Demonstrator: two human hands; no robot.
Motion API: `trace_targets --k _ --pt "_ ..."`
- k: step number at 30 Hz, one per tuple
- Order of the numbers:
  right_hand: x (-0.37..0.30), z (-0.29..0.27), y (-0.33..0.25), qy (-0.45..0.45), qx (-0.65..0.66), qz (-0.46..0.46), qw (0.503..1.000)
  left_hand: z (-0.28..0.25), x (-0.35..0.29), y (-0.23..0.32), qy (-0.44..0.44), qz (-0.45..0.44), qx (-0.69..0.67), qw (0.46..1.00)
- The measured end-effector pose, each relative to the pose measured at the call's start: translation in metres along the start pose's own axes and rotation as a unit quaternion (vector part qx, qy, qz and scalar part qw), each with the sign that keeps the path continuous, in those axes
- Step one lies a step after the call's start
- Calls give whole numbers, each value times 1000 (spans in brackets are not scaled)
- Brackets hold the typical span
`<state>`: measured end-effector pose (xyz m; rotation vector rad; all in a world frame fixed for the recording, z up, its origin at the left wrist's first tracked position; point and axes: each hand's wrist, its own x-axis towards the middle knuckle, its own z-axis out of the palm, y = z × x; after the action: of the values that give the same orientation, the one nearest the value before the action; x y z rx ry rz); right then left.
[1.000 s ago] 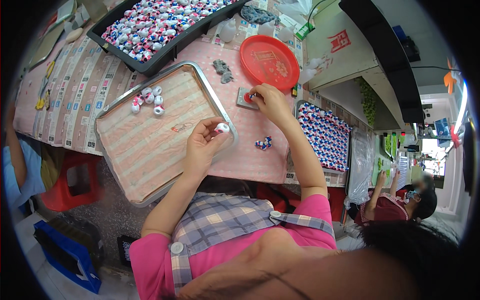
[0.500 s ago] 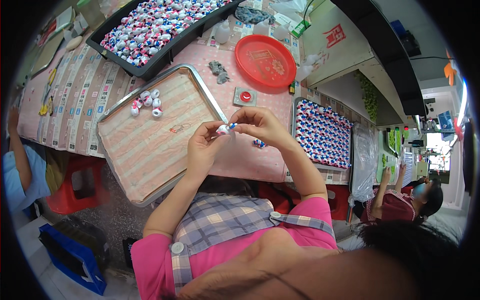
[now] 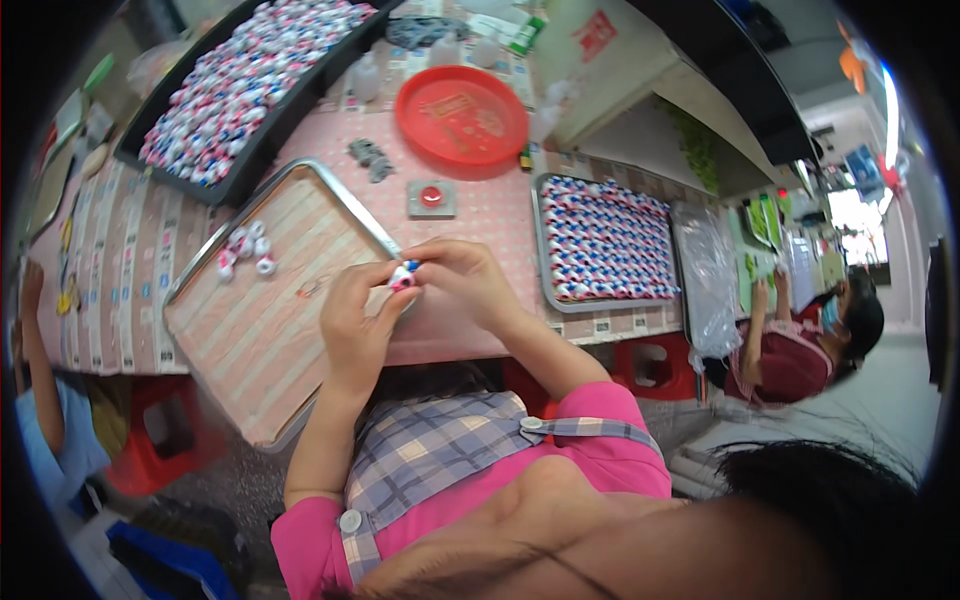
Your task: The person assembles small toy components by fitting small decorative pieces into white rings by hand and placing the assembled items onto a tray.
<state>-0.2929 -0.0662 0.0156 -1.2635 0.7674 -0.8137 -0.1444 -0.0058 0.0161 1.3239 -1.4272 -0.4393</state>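
Between the fingertips of both hands is a small rounded figure in white, pink and blue. My left hand pinches it from the left, thumb and fingers closed on it. From the right, the fingertips of my right hand press its blue end. Both hands are above the near right edge of a metal tray lined with striped pinkish sheet. Several loose white-and-pink figures lie at that tray's far left. Fingers hide part of the held figure.
A black crate heaped with similar pieces stands far left. Right of my hands sits a metal tray of figures in rows. Beyond them are a red round tray, a small square plate with a red disc and a grey rag.
The whole view has shifted, so the table appears further left. The held figure has turned, showing pink and dark marks now. A blue-and-white piece under my right wrist is no longer visible.
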Motion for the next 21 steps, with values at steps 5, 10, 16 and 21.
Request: trace_targets --k 5,10,16,21 --pt "-7 -7 6 -24 105 39 993 5 1 4 -43 59 64 995" --pt "-6 -93 -8 195 -216 -93 952 -19 -2 0 -62 -52 91 993" --pt "-24 -195 -18 320 -440 -43 838 -102 5 -36 -41 -134 129 982" --pt "-19 -207 -1 282 -527 -62 799 -129 9 -56 -50 -146 226 962"
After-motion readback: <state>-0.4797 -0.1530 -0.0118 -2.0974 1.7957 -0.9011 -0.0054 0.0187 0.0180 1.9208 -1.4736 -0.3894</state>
